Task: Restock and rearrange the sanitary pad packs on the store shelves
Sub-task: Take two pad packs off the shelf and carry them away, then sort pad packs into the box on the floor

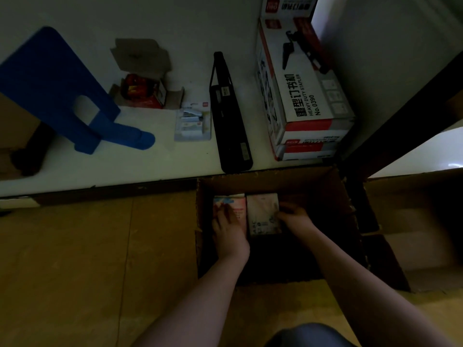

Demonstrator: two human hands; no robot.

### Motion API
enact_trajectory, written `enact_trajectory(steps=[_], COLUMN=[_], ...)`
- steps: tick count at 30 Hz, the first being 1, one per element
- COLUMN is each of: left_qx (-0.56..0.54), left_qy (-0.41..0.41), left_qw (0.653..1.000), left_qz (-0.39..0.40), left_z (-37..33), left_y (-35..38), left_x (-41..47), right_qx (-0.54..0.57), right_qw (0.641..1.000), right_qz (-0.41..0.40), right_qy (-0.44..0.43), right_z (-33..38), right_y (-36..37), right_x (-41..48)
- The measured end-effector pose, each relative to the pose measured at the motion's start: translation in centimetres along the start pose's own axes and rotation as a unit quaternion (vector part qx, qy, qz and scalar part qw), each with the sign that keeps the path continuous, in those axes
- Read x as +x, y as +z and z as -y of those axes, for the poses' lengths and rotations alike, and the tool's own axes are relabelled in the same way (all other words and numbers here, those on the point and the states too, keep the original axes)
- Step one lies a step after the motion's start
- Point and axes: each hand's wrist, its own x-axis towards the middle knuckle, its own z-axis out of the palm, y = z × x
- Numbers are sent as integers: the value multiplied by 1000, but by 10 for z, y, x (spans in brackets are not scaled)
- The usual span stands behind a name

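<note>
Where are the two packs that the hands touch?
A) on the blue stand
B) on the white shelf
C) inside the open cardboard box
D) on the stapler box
C: the pink pack and white pack sit inside the cardboard box, where the left hand and right hand reach them.

The cardboard box (275, 182) on the floor is made of rough, matt brown corrugated board, ragged along the rim. Inside it, the pink pack (236, 202) and the pale pack (261, 214) are wrapped in smooth, faintly shiny plastic film. Beyond the box, the shelf (150, 166) is finished in smooth matt white. Up and to the left of the box, a blue bookend (50, 78) is smooth-surfaced; plastic or painted metal cannot be told. Behind the box, a stapler carton (308, 96) is made of printed, slightly glossy card. The floor (75, 246) beside the box is finished in a smooth, wood-like tan.
</note>
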Motion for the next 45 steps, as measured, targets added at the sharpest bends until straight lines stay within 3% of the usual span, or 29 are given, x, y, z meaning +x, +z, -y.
enact_trajectory(steps=[6, 11, 18, 29, 40, 45], left_qx=[-36, -64, -153, -428, -497, -546], left_qy=[-16, -13, 38, 45, 87, 58], left_qw=[999, 998, 987, 893, 846, 812], left_qz=[1, 27, -20, -129, -172, -200], left_z=[-2, -11, -26, -59, -111, -123], left_y=[-6, -16, -67, -234, -455, -542], left_x=[1, -3, -37, -149, -316, -382], right_qx=[-11, -50, -32, 79, 69, 100], right_qw=[999, 998, 992, 982, 959, 949], right_qz=[34, -2, -4, 18, 30, 43], right_qy=[-10, -48, -118, -168, -272, -295], right_z=[0, 6, 50, 177, 329, 393], right_y=[3, 3, -2, -20, -64, -65], right_x=[-6, -17, -92, -269, -483, -563])
